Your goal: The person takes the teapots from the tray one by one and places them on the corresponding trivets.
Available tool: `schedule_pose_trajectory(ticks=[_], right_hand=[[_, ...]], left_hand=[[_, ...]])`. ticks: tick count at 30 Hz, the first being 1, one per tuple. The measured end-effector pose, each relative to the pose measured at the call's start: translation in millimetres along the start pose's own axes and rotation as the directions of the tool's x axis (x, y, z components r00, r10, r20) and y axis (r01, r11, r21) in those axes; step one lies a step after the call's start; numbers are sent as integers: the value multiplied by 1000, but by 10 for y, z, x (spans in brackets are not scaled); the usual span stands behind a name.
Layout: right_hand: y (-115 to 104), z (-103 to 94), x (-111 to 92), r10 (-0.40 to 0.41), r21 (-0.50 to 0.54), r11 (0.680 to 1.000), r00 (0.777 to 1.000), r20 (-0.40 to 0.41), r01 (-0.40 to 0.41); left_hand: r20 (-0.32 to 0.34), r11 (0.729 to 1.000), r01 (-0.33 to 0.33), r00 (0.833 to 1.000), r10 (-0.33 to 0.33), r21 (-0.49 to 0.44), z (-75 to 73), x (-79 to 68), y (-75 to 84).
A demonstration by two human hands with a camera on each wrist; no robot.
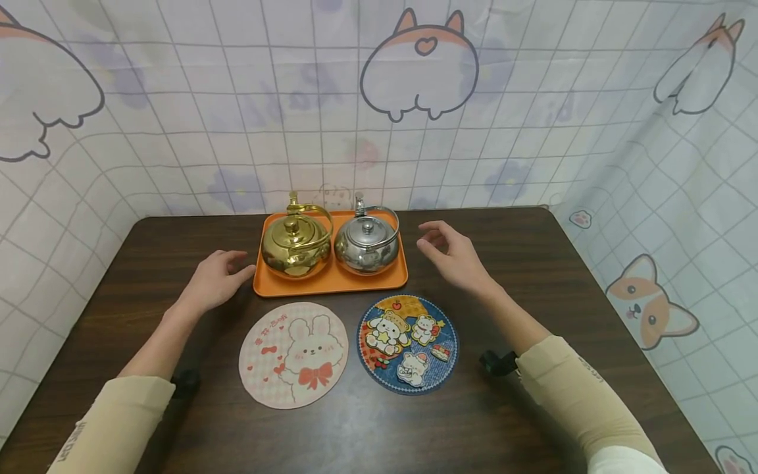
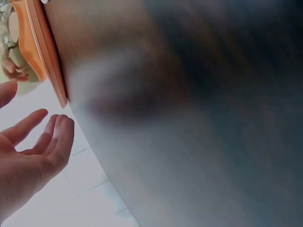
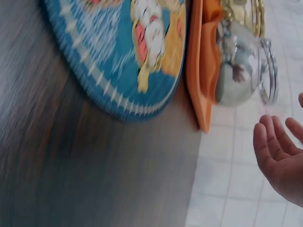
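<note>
An orange tray lies at the back of the table, carrying a gold teapot on its left and a silver teapot on its right. My left hand is beside the tray's left edge, its fingers loosely bent and holding nothing; in the head view the thumb tip is close to the rim, and I cannot tell whether it touches. To the right of the silver teapot, my right hand hovers with relaxed fingers, apart from the tray. In the right wrist view the silver teapot shows a small reflection of a hand.
In front of the tray lie two round mats on the dark wooden table: a pink rabbit mat and a blue cartoon mat. A tiled-pattern cloth with animal drawings hangs behind and at both sides.
</note>
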State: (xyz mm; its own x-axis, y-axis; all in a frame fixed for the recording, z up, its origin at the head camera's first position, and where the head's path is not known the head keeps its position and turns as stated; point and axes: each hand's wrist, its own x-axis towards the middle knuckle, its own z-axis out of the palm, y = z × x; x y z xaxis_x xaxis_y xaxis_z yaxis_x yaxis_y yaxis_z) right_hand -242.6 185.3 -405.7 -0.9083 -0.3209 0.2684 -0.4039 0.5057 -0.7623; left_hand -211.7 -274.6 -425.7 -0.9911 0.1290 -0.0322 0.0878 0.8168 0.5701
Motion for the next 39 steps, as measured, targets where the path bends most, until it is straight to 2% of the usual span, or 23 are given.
schedule_pose_trajectory(ticks=[3,10,19,26,32,39], right_hand=[[-97,72,18,-11,52,999,1000,6,11],[-336,256,58,4,179,984,997,78,-18],[-593,557,97,-19,358,931,973,229,-66],[-750,773,86,-16,451,884,958,287,-121],[-845,961,113,-10,500,852,950,313,-156],[-866,1143,156,21,556,801,940,341,-220]], left_hand=[[25,1000,23,999,-23,-15,19,21,31],[82,998,38,996,-34,-50,14,70,51],[154,991,65,987,-48,-113,0,93,90],[189,979,113,979,-80,-170,32,104,91],[198,976,108,978,-70,-188,35,111,50],[168,989,73,984,-51,-129,31,120,36]])
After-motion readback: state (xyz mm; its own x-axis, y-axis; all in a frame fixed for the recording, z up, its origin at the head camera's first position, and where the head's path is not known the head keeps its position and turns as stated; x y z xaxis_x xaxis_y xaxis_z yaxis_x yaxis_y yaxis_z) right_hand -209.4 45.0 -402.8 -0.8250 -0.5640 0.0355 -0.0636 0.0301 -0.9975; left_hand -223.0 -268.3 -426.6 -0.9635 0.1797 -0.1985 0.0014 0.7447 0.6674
